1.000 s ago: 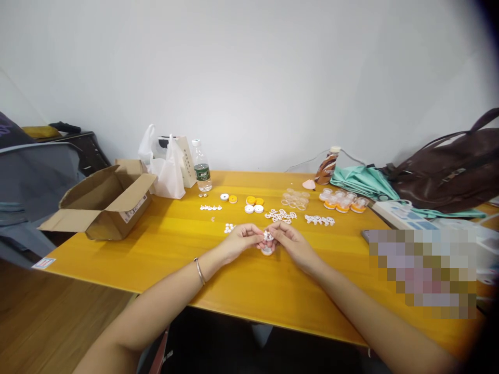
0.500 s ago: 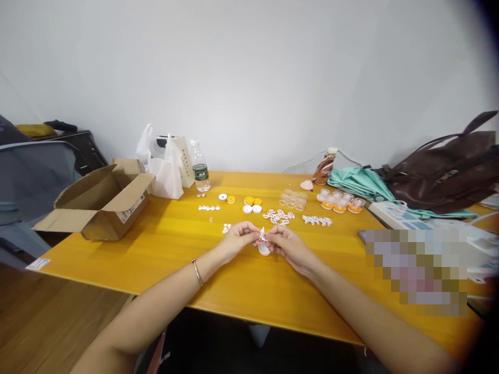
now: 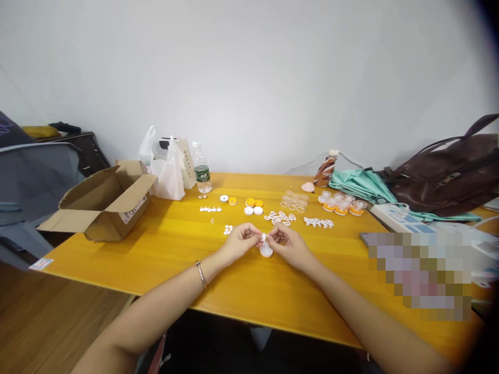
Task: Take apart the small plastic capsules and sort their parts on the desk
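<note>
My left hand (image 3: pixel 245 243) and my right hand (image 3: pixel 287 245) meet over the middle of the table, fingertips pinched on a small white plastic part (image 3: pixel 264 238) held between them. Just below it stands a round clear-and-white piece with an orange rim (image 3: pixel 266 250), partly covered by my fingers. Beyond my hands lie white openwork plastic pieces (image 3: pixel 280 218), more white pieces in a row (image 3: pixel 318 223), clear rings (image 3: pixel 294 201) and white and yellow discs (image 3: pixel 253 206). Left of them are small white caps (image 3: pixel 228 229) and a row of small white stemmed parts (image 3: pixel 210 209).
An open cardboard box (image 3: pixel 113 213), a white plastic bag (image 3: pixel 167 174) and a water bottle (image 3: pixel 202 174) stand at the left. Assembled clear-and-orange pieces (image 3: pixel 341 203), a brown bottle (image 3: pixel 326 169), teal cloth (image 3: pixel 356 183), a power strip (image 3: pixel 401 218) and a brown bag (image 3: pixel 448 166) are at the right.
The small white part between my fingertips has turned and now sits lower, close above the round piece. The whole view has shifted slightly.
</note>
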`<state>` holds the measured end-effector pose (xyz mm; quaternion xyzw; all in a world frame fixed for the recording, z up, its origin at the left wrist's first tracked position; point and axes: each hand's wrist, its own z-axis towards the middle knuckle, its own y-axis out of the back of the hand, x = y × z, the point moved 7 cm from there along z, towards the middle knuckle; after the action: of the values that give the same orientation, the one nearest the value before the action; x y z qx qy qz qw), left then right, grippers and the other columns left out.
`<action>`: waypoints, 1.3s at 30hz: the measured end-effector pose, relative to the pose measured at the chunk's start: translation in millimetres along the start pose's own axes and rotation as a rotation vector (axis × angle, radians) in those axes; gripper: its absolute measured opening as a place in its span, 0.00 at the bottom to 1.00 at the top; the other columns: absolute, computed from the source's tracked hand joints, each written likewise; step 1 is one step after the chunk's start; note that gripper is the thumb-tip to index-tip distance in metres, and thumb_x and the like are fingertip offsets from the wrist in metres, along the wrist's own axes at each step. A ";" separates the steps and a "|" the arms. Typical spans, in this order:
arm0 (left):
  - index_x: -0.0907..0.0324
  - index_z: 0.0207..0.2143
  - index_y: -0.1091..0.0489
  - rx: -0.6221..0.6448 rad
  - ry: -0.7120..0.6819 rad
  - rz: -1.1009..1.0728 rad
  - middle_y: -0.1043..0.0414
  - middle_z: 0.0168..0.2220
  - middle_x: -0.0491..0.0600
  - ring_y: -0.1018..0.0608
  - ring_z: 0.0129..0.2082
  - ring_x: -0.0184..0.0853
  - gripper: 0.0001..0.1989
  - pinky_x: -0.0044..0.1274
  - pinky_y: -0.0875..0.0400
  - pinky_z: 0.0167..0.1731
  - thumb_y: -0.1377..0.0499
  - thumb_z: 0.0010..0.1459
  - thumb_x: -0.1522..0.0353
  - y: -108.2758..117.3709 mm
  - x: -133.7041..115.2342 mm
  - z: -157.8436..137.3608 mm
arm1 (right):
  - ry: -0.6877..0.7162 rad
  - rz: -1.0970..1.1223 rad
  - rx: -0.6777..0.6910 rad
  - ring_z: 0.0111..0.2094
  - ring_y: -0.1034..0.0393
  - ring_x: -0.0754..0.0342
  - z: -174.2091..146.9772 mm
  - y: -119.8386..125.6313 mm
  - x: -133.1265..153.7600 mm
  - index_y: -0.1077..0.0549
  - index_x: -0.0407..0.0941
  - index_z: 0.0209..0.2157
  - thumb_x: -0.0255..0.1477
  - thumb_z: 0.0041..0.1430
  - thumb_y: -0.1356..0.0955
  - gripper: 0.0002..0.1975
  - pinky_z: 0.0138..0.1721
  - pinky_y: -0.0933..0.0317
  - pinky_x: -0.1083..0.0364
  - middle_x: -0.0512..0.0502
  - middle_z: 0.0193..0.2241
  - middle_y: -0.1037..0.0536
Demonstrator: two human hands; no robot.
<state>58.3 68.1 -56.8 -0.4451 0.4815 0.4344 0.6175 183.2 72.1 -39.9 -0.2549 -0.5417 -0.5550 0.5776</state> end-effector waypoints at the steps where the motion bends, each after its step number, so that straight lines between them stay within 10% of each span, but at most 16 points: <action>1: 0.65 0.26 0.34 0.001 -0.008 0.005 0.30 0.21 0.45 0.28 0.21 0.25 0.14 0.19 0.34 0.27 0.36 0.44 0.63 -0.6 0.1 -0.1 | -0.047 0.078 0.010 0.21 0.38 0.60 -0.4 -1.6 -2.4 0.36 0.44 0.24 0.32 0.46 0.33 0.08 0.24 0.43 0.59 0.53 0.20 0.31; 6: 0.64 0.26 0.35 0.033 -0.023 0.050 0.30 0.22 0.45 0.28 0.22 0.25 0.14 0.19 0.33 0.27 0.36 0.44 0.63 -2.5 -2.0 -0.8 | -0.227 0.331 0.060 0.16 0.41 0.62 -4.7 -11.3 -8.9 0.40 0.45 0.23 0.31 0.45 0.33 0.09 0.20 0.47 0.61 0.56 0.15 0.32; 21: 0.60 0.39 0.32 0.139 -0.369 0.643 0.29 0.29 0.48 0.28 0.28 0.29 0.11 0.20 0.34 0.31 0.46 0.55 0.65 -11.4 -35.1 -18.8 | -0.102 0.178 0.140 0.21 0.36 0.60 -8.2 -18.7 2.7 0.37 0.44 0.26 0.34 0.48 0.34 0.09 0.25 0.42 0.59 0.53 0.19 0.30; 25: 0.60 0.34 0.31 -0.002 -0.462 0.757 0.29 0.27 0.47 0.28 0.26 0.29 0.08 0.19 0.35 0.29 0.49 0.57 0.66 -1.7 -47.7 -20.4 | -0.175 0.203 0.119 0.20 0.36 0.60 -7.6 -15.6 -3.3 0.38 0.44 0.25 0.34 0.48 0.34 0.09 0.24 0.41 0.59 0.54 0.18 0.30; 33: 0.60 0.34 0.34 -0.041 -0.440 0.806 0.30 0.27 0.47 0.27 0.26 0.28 0.09 0.18 0.34 0.28 0.50 0.58 0.66 4.3 -39.4 -13.7 | -0.086 -0.249 -0.340 0.22 0.35 0.57 19.4 69.2 -30.5 0.35 0.44 0.28 0.35 0.48 0.35 0.09 0.26 0.41 0.57 0.51 0.20 0.29; 39: 0.61 0.35 0.33 -0.025 -0.424 0.810 0.30 0.26 0.46 0.28 0.25 0.27 0.09 0.18 0.33 0.28 0.50 0.58 0.65 2.6 -34.7 -12.5 | -0.088 -0.384 -0.358 0.23 0.33 0.55 35.5 71.5 -46.4 0.30 0.42 0.24 0.33 0.46 0.35 0.08 0.27 0.40 0.56 0.48 0.21 0.27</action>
<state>47.7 52.8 -24.7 -0.1298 0.4742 0.7282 0.4774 246.1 138.9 -50.0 -0.2692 -0.4979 -0.7299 0.3832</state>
